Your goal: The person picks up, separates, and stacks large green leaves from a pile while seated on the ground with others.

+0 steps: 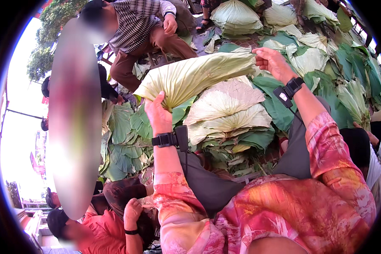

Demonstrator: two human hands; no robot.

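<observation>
A: What lies under the hands?
B: A stack of folded leaves, green and pale.
A: And above it?
B: One big pale folded leaf, held up. The left hand is closed on its narrow end; the right hand pinches the far edge.

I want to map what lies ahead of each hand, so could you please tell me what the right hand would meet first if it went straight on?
Probably the folded pale green leaf that the right hand already pinches; depth is unclear.
</observation>
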